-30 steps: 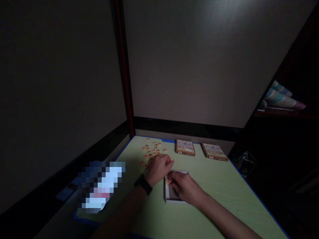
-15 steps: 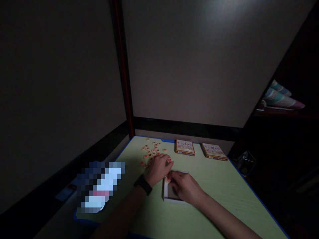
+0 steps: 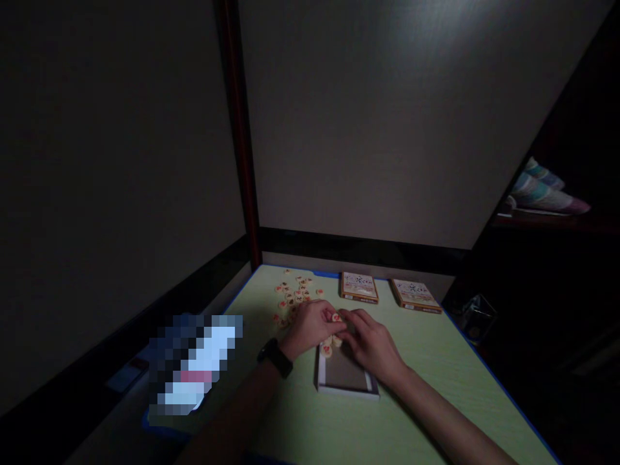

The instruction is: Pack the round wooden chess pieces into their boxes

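My left hand (image 3: 310,328), with a black watch (image 3: 275,357) on the wrist, pinches a round xiangqi piece (image 3: 336,317) with a red character. Close beside that piece is my right hand (image 3: 372,341), its thumb and curled fingers apart; whether the fingertips touch the piece is hard to see. Below both hands lies a shallow white box tray (image 3: 349,392) with a grey-brown bottom. Another red-marked xiangqi piece (image 3: 326,349) sits in its far left corner, with at least one more beside it, partly hidden by my hands.
Several loose xiangqi pieces (image 3: 300,290) are scattered beyond my left hand on the green table (image 3: 436,394). Two printed boxes (image 3: 359,287) lie near the far edge. A pixelated bright patch (image 3: 198,368) covers the left side. Walls stand behind and left.
My right hand has left a piece in the tray's corner and moved up to the piece in my left hand. My left hand has shifted slightly right and nearer the tray.
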Available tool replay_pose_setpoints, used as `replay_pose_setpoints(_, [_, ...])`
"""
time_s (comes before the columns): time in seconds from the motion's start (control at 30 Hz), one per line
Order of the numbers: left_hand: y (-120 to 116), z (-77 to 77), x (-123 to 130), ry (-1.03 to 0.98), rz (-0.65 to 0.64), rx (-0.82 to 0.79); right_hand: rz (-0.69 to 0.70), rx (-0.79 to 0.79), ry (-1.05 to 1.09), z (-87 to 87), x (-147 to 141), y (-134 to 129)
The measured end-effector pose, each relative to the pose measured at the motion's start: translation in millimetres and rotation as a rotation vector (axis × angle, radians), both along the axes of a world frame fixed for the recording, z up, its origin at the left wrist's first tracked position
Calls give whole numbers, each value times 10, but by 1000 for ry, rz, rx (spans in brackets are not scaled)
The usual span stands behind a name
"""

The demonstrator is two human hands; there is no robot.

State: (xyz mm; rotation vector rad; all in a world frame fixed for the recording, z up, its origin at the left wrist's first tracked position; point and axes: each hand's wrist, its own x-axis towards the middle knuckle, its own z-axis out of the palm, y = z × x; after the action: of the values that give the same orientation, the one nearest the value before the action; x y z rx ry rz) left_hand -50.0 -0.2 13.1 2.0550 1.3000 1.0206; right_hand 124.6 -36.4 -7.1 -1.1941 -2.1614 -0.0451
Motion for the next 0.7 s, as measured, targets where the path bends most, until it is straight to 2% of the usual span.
replay_pose_setpoints(0.1, [28, -46, -13, -108, -125, -157, 41, 74, -28, -19, 5, -12])
replay_pose_setpoints(0.23, [93, -128, -28, -210, -234, -279, 94, 204, -47, -4, 13, -43])
replay_pose_setpoints(0.33, [110, -96, -69, -208, -299, -338, 85, 261, -38, 20, 12, -61])
replay_pose_setpoints(0.4, [98, -19, -126, -205, -370, -358, 76, 230, -16, 31, -6, -74])
replay_pose_setpoints(0.5, [76, 98, -225, -263, -460, -383, 121, 100, -18, 37, -59, -103])
replay_pose_setpoints(0.6, [96, 110, -267, -238, -396, -362, 198, 0, -46, 32, -121, -141])
replay_pose_setpoints(0.7, [154, 24, -230, -80, -209, -258, 261, -37, -43, 3, -166, -163])
